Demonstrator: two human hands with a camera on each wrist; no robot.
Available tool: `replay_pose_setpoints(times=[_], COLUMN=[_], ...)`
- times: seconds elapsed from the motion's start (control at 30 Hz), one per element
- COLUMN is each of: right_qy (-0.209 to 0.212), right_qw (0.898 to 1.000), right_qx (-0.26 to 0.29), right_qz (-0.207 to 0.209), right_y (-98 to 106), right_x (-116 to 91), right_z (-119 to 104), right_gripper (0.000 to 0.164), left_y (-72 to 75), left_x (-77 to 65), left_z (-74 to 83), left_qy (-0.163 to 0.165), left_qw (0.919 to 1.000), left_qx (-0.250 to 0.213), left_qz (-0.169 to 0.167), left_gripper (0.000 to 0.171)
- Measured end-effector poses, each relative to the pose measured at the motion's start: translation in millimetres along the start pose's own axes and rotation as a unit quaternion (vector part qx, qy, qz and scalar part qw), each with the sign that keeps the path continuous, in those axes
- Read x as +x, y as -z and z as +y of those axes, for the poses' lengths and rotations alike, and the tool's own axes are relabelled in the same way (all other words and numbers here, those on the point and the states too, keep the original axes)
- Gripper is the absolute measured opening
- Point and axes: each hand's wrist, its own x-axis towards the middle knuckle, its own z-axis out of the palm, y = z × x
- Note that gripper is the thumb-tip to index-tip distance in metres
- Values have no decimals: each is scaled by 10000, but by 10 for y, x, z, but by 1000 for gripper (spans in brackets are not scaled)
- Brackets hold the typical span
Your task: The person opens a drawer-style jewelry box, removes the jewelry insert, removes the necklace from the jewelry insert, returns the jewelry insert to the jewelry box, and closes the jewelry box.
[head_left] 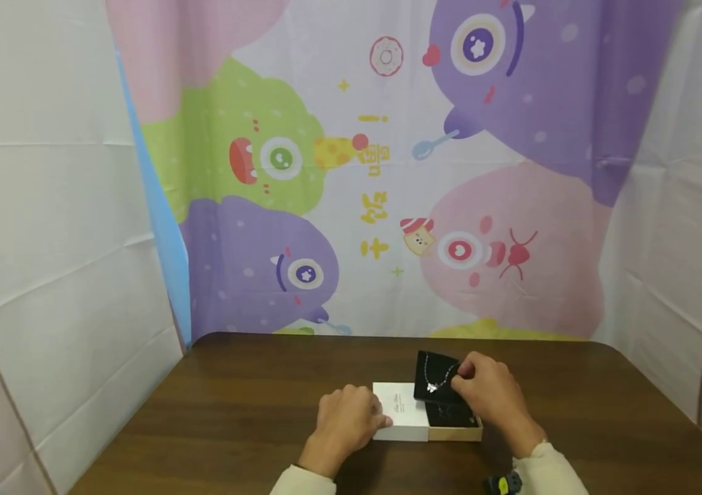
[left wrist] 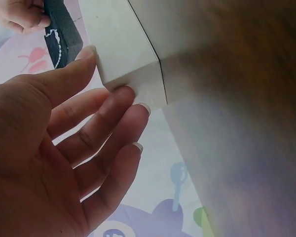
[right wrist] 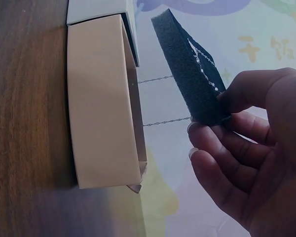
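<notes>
My right hand [head_left: 491, 393] pinches a black foam pad [head_left: 432, 378] by its right edge, thumb on the front face, fingers behind. A silver chain necklace [head_left: 431, 387] with a small pendant lies across the pad. The pad is tilted up above a jewelry box, and in the right wrist view two strands of chain [right wrist: 158, 123] stretch from it down into the tan tray [right wrist: 101, 103]. The tray sticks out of the box's white sleeve [head_left: 401, 412], its inside dark. My left hand [head_left: 351, 423] holds the sleeve's left end, with thumb and fingertips at its edges.
The box rests on a dark brown wooden table [head_left: 233, 412]. Behind it hangs a curtain [head_left: 381, 295] with cartoon monsters, and pale sheets hang at both sides. A black and yellow wrist device [head_left: 504, 483] shows by the right sleeve.
</notes>
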Motion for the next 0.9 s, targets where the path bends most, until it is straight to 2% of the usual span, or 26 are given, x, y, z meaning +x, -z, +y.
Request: replay_pose_setpoints(times=[0.4, 0.7, 0.9], right_qy=[23, 114, 163], right_qw=[10000, 9997, 9978], right_qx=[25, 113, 538], right_qz=[43, 169, 342], right_y=[8, 25, -1], right_x=[5, 65, 17], right_z=[-11, -28, -2], right_gripper=[10, 10, 10], left_y=[7, 35, 11], left_x=[1, 38, 8], left_z=[10, 3, 18], left_qy=[4, -25, -12], left_qw=[10000, 10000, 9999], left_qx=[11, 40, -82], left_qz=[-55, 22, -152], left_gripper=[24, 24, 23])
